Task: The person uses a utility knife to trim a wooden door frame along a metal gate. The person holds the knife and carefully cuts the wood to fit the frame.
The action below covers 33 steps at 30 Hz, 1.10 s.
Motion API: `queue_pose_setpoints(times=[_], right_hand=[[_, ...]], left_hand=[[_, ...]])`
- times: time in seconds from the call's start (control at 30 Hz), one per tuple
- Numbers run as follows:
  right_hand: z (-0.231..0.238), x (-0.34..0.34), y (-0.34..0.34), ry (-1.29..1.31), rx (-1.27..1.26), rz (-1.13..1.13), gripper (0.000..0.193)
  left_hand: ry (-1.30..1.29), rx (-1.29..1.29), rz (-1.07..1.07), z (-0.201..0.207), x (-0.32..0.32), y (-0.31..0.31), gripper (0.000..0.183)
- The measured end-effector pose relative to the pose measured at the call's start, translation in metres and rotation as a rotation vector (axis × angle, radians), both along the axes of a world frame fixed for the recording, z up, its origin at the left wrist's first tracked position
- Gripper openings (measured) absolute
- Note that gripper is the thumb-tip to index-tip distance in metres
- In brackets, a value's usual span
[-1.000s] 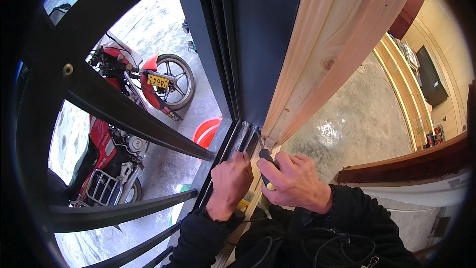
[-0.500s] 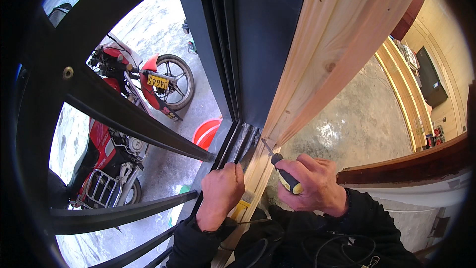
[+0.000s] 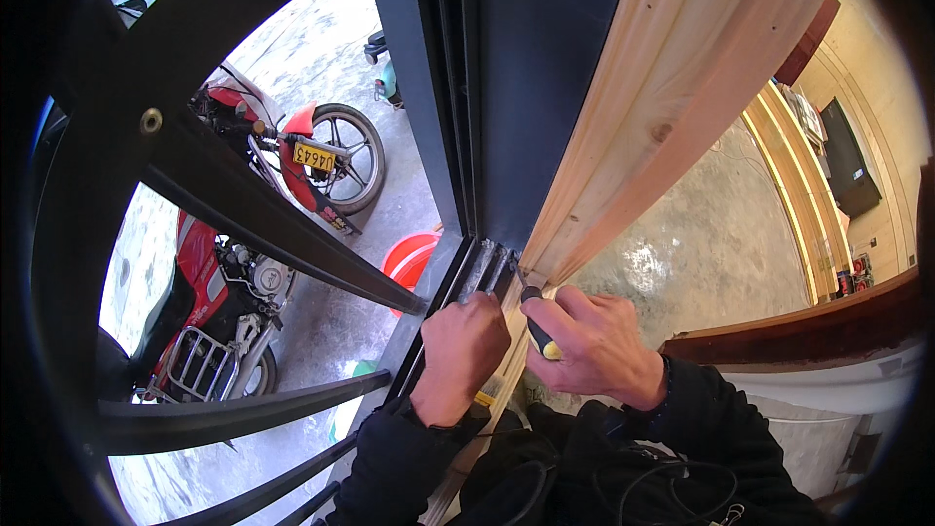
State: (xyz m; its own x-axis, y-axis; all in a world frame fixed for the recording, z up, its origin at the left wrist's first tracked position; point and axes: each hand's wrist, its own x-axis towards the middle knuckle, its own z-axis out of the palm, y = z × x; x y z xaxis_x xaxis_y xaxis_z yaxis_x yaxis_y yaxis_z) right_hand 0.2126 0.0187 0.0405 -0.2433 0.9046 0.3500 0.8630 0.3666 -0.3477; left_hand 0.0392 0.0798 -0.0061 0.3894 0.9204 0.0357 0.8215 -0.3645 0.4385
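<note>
Holding: right hand (image 3: 606,349) closed firmly round a screwdriver-like tool (image 3: 539,331).
Tool axis: slants up-left from those fingers toward the foot of the wooden casing (image 3: 623,117); tip indistinct.
Left hand (image 3: 463,356): just left, over grooved track (image 3: 479,268); fingertips hidden, grip cannot be told.
Surfaces: black-yellow handle, pale knotted wood.
</note>
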Motion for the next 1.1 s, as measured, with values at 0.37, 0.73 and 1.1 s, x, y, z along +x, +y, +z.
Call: queue_pose_setpoints(times=[0.37,0.73,1.1], right_hand=[[-0.002,-0.001,-0.007,0.066,0.064,-0.015,0.039],[0.030,0.041,-0.042,0.215,-0.091,-0.035,0.033],[0.002,0.034,-0.034,0.273,-0.092,-0.079,0.028]], left_hand=[[-0.078,0.109,-0.055,-0.021,-0.013,-0.007,0.023],[-0.088,-0.124,-0.265,-0.013,-0.027,-0.033,0.032],[-0.313,-0.128,0.029,0.034,-0.043,-0.027,0.028]])
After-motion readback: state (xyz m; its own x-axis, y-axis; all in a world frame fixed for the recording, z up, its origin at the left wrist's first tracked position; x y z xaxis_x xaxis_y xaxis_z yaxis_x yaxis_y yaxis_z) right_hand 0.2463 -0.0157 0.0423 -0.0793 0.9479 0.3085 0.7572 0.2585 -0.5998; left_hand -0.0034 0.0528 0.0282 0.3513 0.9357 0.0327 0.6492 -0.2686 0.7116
